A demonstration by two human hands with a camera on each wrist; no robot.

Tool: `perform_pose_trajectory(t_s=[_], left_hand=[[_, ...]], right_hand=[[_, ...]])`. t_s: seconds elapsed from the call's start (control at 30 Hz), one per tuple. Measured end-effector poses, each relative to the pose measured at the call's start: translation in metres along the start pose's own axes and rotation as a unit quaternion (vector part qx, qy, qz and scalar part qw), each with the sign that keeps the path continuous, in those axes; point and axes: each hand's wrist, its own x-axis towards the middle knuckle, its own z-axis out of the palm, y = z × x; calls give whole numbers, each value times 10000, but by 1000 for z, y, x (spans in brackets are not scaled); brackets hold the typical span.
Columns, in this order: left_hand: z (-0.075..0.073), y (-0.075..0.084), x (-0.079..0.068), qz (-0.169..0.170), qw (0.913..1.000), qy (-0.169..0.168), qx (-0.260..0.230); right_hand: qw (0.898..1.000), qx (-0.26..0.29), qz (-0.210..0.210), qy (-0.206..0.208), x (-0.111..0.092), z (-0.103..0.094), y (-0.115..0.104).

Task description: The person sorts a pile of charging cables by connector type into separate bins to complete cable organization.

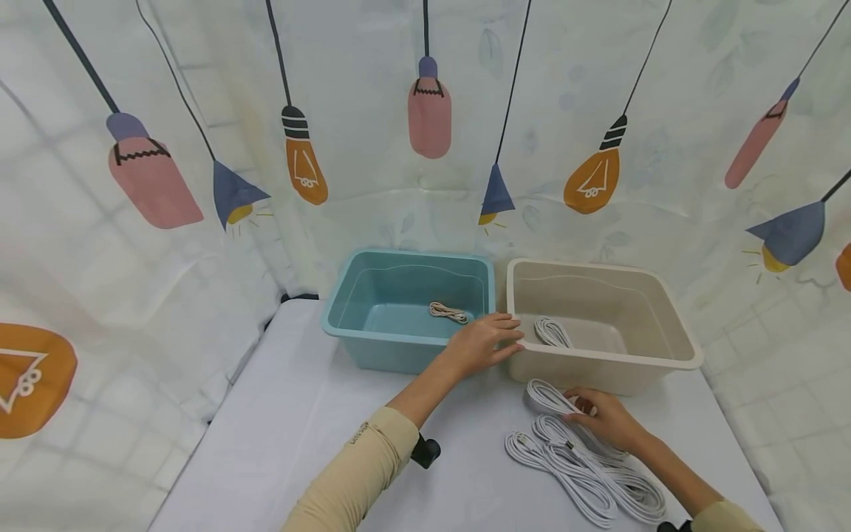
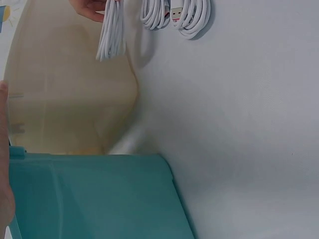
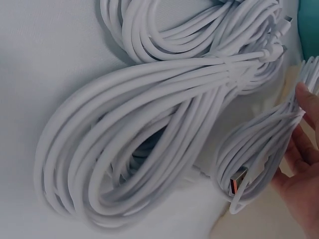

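My right hand (image 1: 603,420) pinches a coiled white USB cable (image 3: 261,144) between thumb and fingers, in front of the beige bin (image 1: 618,360). A metal USB plug (image 3: 238,180) shows at one end of that coil. Beside it on the table lie several more coiled white cables (image 1: 585,473). My left hand (image 1: 484,343) reaches across the near corner of the blue bin (image 1: 392,341), its fingers extended to the beige bin's near left rim. Only an edge of this hand enters the left wrist view.
Inside the blue bin lies a small beige cord bundle (image 1: 448,312). Another white cable coil (image 1: 552,332) rests in the beige bin. Both bins stand side by side at the back of the white table (image 1: 286,443), against a patterned curtain (image 1: 372,96).
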Motion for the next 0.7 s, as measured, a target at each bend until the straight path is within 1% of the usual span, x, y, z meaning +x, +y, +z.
perform_pose_trajectory(t_s=[0.43,0.6,0.7], left_hand=[[0,0,-1,43,9999,109,5],[0,0,-1,26,9999,121,3],[0,0,0,37,9999,117,49]], right_hand=[[9977,31,-665,153,3,-18,-14],[9969,35,-781,115,5,-26,-20],[9955,22,-940,107,7,-31,-23]])
